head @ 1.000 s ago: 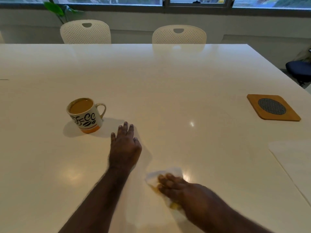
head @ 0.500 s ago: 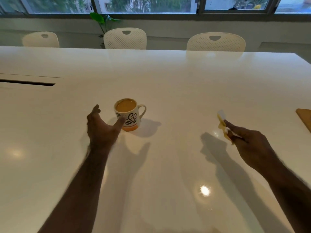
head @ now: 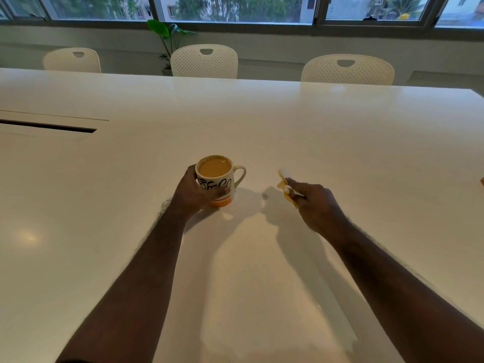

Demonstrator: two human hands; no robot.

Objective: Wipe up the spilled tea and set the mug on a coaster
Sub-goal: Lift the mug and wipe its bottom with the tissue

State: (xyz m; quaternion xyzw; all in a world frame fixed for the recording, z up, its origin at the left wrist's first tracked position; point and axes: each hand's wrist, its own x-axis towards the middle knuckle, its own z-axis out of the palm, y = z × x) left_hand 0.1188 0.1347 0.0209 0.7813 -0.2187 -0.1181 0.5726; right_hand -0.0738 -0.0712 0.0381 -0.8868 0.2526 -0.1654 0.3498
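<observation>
A white mug [head: 218, 176] with black lettering and an orange base stands on the white table [head: 340, 132], full of milky tea, its handle pointing right. My left hand [head: 195, 191] grips the mug's body from the left, thumb across the front. My right hand [head: 315, 203] hovers to the right of the mug and pinches a crumpled, tea-stained tissue [head: 285, 185] above the table. Only a sliver of the wooden coaster [head: 482, 181] shows at the right edge.
Three white perforated chairs [head: 204, 61] stand along the table's far side, with a potted plant [head: 167, 38] behind them under the windows. A dark cable slot [head: 49, 126] is cut into the tabletop at the left.
My left hand reached the mug and closed round it. My right hand lifted the stained tissue off the table and holds it raised. The view swung left, leaving the coaster at the edge.
</observation>
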